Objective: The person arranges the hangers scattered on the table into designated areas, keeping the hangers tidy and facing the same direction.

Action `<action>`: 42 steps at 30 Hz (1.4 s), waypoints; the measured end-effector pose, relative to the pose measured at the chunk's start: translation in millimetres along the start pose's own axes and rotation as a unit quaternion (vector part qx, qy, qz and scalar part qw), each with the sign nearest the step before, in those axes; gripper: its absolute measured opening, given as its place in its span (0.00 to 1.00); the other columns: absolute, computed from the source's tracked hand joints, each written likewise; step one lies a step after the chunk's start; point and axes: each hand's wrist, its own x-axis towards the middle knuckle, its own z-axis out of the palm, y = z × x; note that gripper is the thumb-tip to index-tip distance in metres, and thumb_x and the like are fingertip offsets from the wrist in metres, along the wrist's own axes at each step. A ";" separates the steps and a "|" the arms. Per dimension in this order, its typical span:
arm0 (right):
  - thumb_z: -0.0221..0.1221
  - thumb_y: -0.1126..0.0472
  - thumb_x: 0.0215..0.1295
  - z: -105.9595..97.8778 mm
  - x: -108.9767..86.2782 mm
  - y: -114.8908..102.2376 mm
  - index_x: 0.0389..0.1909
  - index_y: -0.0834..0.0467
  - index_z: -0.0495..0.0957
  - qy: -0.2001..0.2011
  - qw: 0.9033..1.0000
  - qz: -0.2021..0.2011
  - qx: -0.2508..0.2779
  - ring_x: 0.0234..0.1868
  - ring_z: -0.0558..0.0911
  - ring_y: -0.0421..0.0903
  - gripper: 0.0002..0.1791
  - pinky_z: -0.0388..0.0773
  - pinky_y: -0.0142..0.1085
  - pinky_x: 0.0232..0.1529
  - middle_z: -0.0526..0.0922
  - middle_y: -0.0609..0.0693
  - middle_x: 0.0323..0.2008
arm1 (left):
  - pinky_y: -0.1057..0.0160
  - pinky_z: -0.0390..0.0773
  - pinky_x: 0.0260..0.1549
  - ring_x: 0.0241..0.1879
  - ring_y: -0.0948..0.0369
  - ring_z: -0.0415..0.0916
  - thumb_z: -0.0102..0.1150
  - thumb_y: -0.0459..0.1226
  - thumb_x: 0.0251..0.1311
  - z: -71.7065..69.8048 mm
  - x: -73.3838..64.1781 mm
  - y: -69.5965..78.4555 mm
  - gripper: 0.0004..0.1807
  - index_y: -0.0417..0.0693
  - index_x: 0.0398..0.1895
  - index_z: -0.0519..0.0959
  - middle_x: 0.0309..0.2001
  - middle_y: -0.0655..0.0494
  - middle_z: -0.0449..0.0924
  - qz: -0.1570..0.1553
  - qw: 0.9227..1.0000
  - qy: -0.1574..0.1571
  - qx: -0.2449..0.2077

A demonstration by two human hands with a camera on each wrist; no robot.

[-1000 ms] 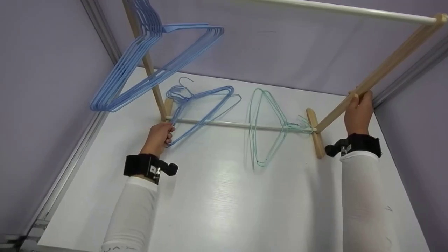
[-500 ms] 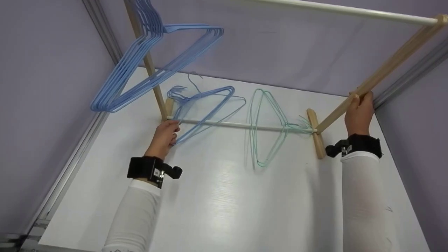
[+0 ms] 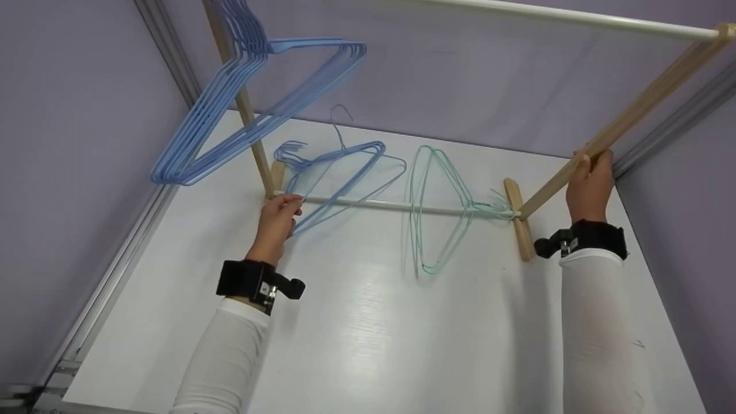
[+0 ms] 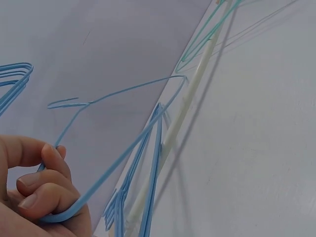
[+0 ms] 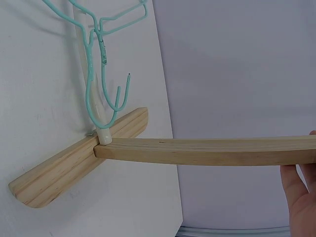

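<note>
My left hand [image 3: 277,227] grips a thin blue wire hanger [image 4: 103,179] by one lower corner, fingers curled round the wire in the left wrist view. The hanger leans with its hook up, beside several other blue hangers [image 3: 365,148] on the white lower rail [image 3: 385,204]. My right hand [image 3: 590,187] holds the rack's right wooden post [image 5: 212,150], fingers around its back edge and thumb on its front. Only part of that hand [image 5: 301,197] shows in the right wrist view.
A bundle of blue hangers [image 3: 247,52] hangs high on the left, near the left post [image 3: 261,161]. Mint-green hangers [image 3: 482,208] lie over the lower rail by the right wooden foot [image 3: 522,238]. A white upper rail [image 3: 575,16] spans the top; walls enclose the white tabletop [image 3: 368,345].
My left hand has moved slightly right and away from me. The held hanger's hook has risen and shifted right, apart from the other hooks. My right hand has stayed on the post.
</note>
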 end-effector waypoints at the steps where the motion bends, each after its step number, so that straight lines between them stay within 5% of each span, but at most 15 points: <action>1: 0.34 0.54 0.83 0.1 0.0 0.2 0.71 0.61 0.59 -0.001 1.000 0.000 0.000 0.67 0.71 0.48 0.24 0.68 0.37 0.64 0.71 0.58 0.65 | 0.72 0.60 0.19 0.19 0.68 0.60 0.52 0.39 0.74 0.3 -0.4 -1.0 0.17 0.39 0.59 0.77 0.33 0.59 0.72 0.007 1.000 0.002 0.001; 12: 0.34 0.54 0.83 0.6 0.7 0.3 0.71 0.62 0.59 -0.001 1.000 0.000 0.001 0.68 0.71 0.49 0.25 0.67 0.38 0.65 0.70 0.59 0.66 | 0.71 0.60 0.20 0.18 0.67 0.59 0.57 0.39 0.71 3.1 -4.0 -0.9 0.13 0.37 0.49 0.80 0.27 0.60 0.73 0.058 0.998 0.016 0.007; 20: 0.34 0.54 0.83 0.8 0.9 1.0 0.70 0.61 0.60 0.002 1.000 0.002 -0.001 0.67 0.71 0.49 0.24 0.67 0.37 0.65 0.70 0.59 0.66 | 0.64 0.65 0.38 0.34 0.59 0.69 0.59 0.36 0.69 7.9 -9.5 4.7 0.13 0.33 0.44 0.81 0.26 0.58 0.74 0.108 0.994 0.025 0.012; 25: 0.34 0.54 0.83 0.8 1.0 0.7 0.70 0.62 0.60 0.000 1.000 0.001 -0.004 0.67 0.71 0.49 0.24 0.67 0.37 0.65 0.71 0.58 0.66 | 0.63 0.67 0.39 0.36 0.58 0.73 0.60 0.35 0.67 9.7 -13.4 7.9 0.09 0.35 0.42 0.82 0.30 0.52 0.76 0.137 0.990 0.042 -0.003; 42: 0.35 0.53 0.83 0.5 2.7 2.3 0.70 0.61 0.60 0.002 1.000 -0.002 -0.004 0.66 0.72 0.50 0.24 0.68 0.38 0.64 0.71 0.58 0.64 | 0.62 0.70 0.39 0.35 0.60 0.71 0.62 0.35 0.67 9.7 -38.7 43.0 0.07 0.40 0.42 0.83 0.33 0.56 0.76 0.232 0.970 0.043 -0.055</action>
